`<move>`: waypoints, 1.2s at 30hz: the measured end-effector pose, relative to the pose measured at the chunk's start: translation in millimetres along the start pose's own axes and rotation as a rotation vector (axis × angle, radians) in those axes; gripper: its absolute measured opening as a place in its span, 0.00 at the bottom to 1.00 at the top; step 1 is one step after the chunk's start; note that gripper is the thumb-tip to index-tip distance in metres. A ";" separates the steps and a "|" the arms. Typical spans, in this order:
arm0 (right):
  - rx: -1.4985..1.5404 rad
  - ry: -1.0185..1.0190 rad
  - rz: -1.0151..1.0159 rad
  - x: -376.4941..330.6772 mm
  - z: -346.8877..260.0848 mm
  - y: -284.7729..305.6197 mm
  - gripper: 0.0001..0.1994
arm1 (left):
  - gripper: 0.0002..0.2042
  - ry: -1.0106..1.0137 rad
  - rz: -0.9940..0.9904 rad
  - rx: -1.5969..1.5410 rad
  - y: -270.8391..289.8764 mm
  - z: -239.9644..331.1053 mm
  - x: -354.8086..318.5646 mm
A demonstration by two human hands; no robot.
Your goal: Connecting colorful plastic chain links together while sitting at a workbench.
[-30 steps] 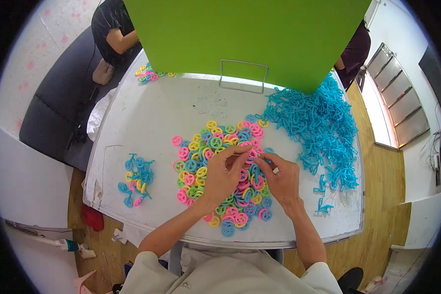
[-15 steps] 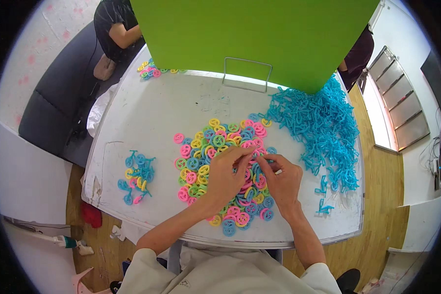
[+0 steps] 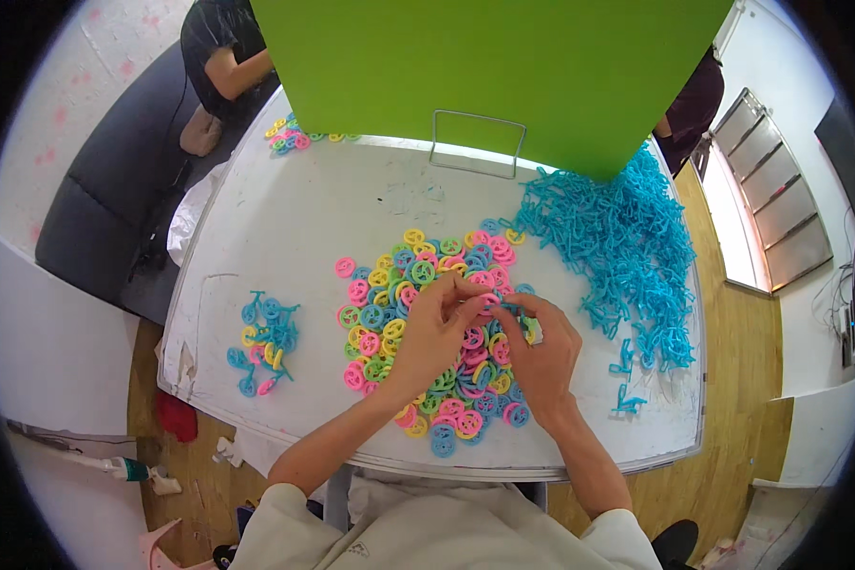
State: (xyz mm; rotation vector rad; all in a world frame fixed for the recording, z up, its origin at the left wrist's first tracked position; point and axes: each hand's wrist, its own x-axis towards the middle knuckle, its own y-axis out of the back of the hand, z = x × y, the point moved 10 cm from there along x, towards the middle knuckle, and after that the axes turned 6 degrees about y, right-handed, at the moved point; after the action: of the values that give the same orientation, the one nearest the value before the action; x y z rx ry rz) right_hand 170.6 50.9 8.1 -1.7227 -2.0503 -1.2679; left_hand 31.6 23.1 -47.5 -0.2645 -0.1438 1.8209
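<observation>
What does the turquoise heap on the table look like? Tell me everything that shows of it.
The turquoise heap is a loose tangle of many small, thin pieces in one colour, apparently moulded plastic, with bars and openings. It lies on the right side of the white table, densest toward the far end and thinning toward the near edge, where a couple of pieces lie apart. Its far end meets the green panel's lower corner in view; whether they touch is unclear.

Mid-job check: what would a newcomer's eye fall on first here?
Probably the big bright-green panel at the far side of the table. Then the heap of multicoloured wheels near the middle, with the left hand and right hand over it. The teal pile of parts, far right, also stands out.
</observation>
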 end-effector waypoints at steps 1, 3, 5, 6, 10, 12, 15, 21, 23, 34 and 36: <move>-0.001 -0.001 -0.001 -0.1 0.7 -0.1 0.09 | 0.06 0.001 -0.001 -0.001 0.8 0.4 -0.3; 0.052 0.040 0.018 1.4 -0.3 0.4 0.09 | 0.07 -0.031 -0.061 0.081 -3.2 5.1 -1.2; 0.069 0.094 0.022 6.1 -0.5 1.8 0.10 | 0.07 0.017 -0.077 -0.003 -6.2 9.0 -2.8; 0.089 0.149 0.027 7.5 -3.5 3.5 0.10 | 0.08 0.065 -0.093 -0.085 -8.5 9.2 -3.7; 0.151 0.231 -0.017 7.1 -6.9 1.7 0.11 | 0.08 0.089 -0.074 -0.115 -4.2 15.4 -2.8; 0.158 0.240 -0.017 6.3 -7.0 2.5 0.09 | 0.08 0.079 -0.090 0.040 -4.0 11.2 -3.2; 0.119 0.315 -0.031 6.5 -13.0 2.8 0.09 | 0.09 -0.141 -0.009 0.185 5.9 12.3 -4.6; 0.123 0.427 -0.093 6.4 -19.5 -1.3 0.10 | 0.07 -0.017 -0.022 0.220 8.2 9.3 -0.5; 0.116 0.447 -0.110 5.3 -18.7 -2.8 0.10 | 0.07 0.004 -0.022 0.247 8.4 12.7 -1.0; 0.102 0.439 -0.196 7.3 -22.8 -7.0 0.10 | 0.05 0.177 -0.091 0.252 11.7 3.8 0.3; 0.109 0.405 -0.181 8.7 -19.2 -6.6 0.10 | 0.05 0.066 -0.046 0.308 9.8 10.6 -0.7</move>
State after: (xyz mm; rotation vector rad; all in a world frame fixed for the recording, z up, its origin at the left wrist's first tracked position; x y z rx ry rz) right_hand 155.0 44.0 22.2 -1.1401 -2.0162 -1.3897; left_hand 19.9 20.2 -39.5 -0.1019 0.1750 1.7579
